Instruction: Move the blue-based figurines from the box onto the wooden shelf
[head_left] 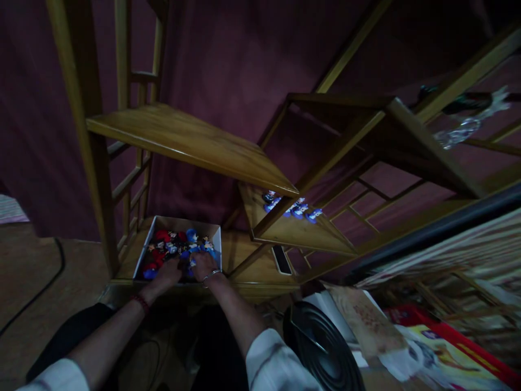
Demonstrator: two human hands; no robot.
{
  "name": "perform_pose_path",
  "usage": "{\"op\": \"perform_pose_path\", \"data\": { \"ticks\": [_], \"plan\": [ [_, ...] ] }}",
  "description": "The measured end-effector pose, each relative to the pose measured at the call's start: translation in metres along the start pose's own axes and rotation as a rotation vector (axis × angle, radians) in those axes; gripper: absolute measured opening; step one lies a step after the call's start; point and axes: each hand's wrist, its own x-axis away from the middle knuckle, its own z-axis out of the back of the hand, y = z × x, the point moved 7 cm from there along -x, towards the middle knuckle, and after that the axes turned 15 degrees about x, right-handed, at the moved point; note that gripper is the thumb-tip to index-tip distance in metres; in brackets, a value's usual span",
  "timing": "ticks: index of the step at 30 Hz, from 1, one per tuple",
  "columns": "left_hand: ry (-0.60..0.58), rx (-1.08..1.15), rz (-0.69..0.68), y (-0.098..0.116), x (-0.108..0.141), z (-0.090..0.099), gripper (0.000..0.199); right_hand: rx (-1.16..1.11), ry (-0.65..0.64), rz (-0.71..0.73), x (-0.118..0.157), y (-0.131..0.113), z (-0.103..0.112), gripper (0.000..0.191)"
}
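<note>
We are lowering both hands, left (170, 271) and right (202, 265), into the white box (218, 244) on the bottom shelf (240, 259), fingers bent among the figurines (171, 247); whether either is grasping one, we cannot tell.

My left bracelet (140, 302): dark red
My right bracelet (212, 275): silvery
My sleeves (277, 363): whitish, faintly grey-streaked
Box (218, 241), lower left: white walls
Figurines I see inside (171, 248): red, blue, black, white
Shelf (191, 142), left of centre: yellow-brown, streaky grain
Backdrop (232, 70), top: dark maroon
Packaging (459, 345), lower right: red, yellow
</note>
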Motion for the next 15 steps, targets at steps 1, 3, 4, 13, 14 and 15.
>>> {"op": "perform_pose_path", "data": {
  "ticks": [1, 3, 4, 13, 14, 15],
  "plan": [
    [0.022, 0.039, -0.015, 0.001, 0.001, 0.001, 0.027, -0.023, 0.011, -0.009, 0.002, 0.002, 0.006, 0.028],
    [0.06, 0.147, -0.026, 0.003, 0.004, 0.003, 0.026, -0.063, 0.034, -0.032, 0.005, 0.004, 0.016, 0.029],
    [0.072, 0.217, -0.017, 0.003, 0.006, 0.003, 0.025, -0.074, 0.043, -0.039, 0.007, 0.005, 0.021, 0.03],
    [0.098, 0.744, 0.092, 0.036, 0.039, -0.003, 0.027, -0.154, 0.114, -0.076, 0.027, 0.012, 0.047, 0.033],
    [0.098, 0.773, 0.093, 0.04, 0.043, -0.004, 0.027, -0.162, 0.118, -0.074, 0.03, 0.013, 0.05, 0.033],
    [0.097, 0.793, 0.088, 0.044, 0.047, -0.005, 0.027, -0.173, 0.124, -0.068, 0.034, 0.014, 0.054, 0.033]
  ]
}}
